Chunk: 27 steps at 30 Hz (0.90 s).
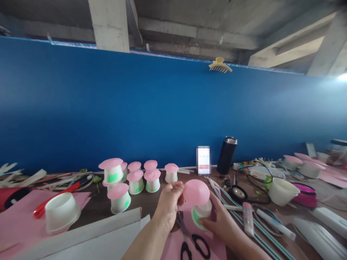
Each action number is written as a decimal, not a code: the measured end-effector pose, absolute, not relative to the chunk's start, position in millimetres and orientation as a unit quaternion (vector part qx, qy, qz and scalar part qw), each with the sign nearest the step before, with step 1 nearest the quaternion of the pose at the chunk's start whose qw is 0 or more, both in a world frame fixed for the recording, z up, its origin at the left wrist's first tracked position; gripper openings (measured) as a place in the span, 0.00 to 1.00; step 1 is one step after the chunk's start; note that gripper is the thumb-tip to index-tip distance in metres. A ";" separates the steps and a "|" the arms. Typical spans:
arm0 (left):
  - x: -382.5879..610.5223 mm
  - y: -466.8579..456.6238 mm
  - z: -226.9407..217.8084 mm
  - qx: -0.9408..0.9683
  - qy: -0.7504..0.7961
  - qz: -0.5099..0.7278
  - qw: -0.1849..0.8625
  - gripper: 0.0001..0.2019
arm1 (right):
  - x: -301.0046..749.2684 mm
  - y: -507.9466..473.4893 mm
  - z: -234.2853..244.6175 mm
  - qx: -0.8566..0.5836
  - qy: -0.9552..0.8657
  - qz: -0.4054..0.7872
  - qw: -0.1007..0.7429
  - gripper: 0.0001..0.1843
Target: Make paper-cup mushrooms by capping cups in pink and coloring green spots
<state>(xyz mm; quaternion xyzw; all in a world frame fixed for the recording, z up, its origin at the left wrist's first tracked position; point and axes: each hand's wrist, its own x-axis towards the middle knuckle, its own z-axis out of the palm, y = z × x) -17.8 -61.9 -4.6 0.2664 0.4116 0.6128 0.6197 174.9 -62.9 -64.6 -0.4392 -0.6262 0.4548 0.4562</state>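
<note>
A white paper cup (203, 211) with a green patch is gripped around its side by my right hand (218, 216). On top of the cup sits a round pink paper disc (196, 192), wider than the cup. My left hand (169, 200) is closed, thumb and fingers pinched at the disc's left edge; its fingertips are partly hidden. Beneath both hands lie black-handled scissors (187, 231), on a pink paper sheet (173, 245). Several similar cups topped with pink discs (119, 198) stand to the left, some of them stacked.
A bare white cup (61, 213) and red tool (54, 200) lie on pink paper at left, beside white board (94, 238). Behind are a phone (203, 159) and black flask (227, 155). Rightward are a glue stick (247, 218), blue-grey strips (260, 231) and a cream cup (283, 191).
</note>
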 end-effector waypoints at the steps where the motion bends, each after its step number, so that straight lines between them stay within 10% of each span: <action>1: -17.6 -61.5 -5.5 0.264 0.415 0.611 0.620 0.14 | 174.7 -63.2 -63.4 -0.438 -0.628 0.451 0.458 0.50; 11: -15.9 -60.7 -15.6 0.272 0.425 0.587 0.633 0.17 | 170.7 -64.6 -59.8 -0.435 -0.655 0.405 0.468 0.43; 27: -14.0 -52.8 -29.7 0.293 0.447 0.551 0.641 0.16 | 179.8 -88.4 -31.4 -0.519 -0.720 0.318 0.335 0.65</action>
